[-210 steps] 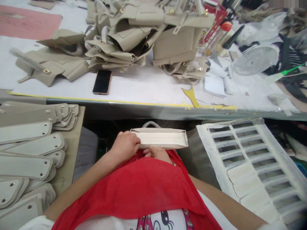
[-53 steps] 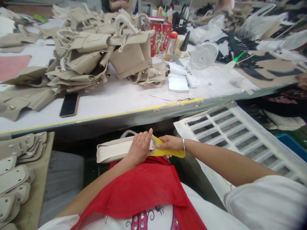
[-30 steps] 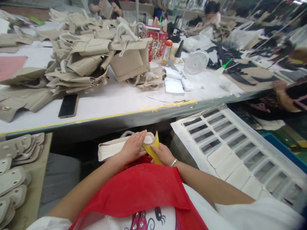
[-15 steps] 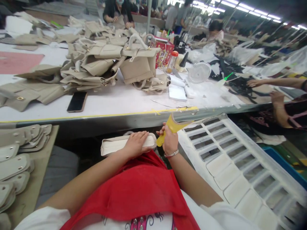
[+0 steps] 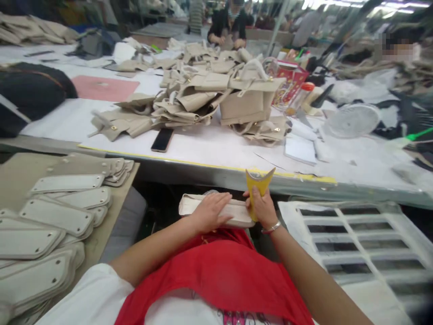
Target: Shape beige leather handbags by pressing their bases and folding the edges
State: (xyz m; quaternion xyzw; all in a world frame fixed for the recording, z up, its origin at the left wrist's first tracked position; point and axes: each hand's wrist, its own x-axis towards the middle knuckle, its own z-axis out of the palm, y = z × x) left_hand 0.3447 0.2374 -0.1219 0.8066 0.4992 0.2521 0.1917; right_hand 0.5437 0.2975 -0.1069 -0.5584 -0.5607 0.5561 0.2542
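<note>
In my lap, at the table's front edge, lies an off-white bag with its long flat side up. My left hand rests flat across its middle, fingers stretched out and thumb apart. At the bag's right end, my right hand is closed around a flat yellow scraper. The scraper stands roughly upright, with its wide, curved-in end at the top and its narrow end down against the bag. The bag's underside is out of sight.
Beige bags are heaped on the white table, with a phone in front. At left, a board carries stacked pale straps. A white slotted rack stands at right. Across the table a person handles material.
My view has swung left, so the scene sits farther right. The yellow scraper has turned from a slant to nearly upright. My left hand stays on the bag.
</note>
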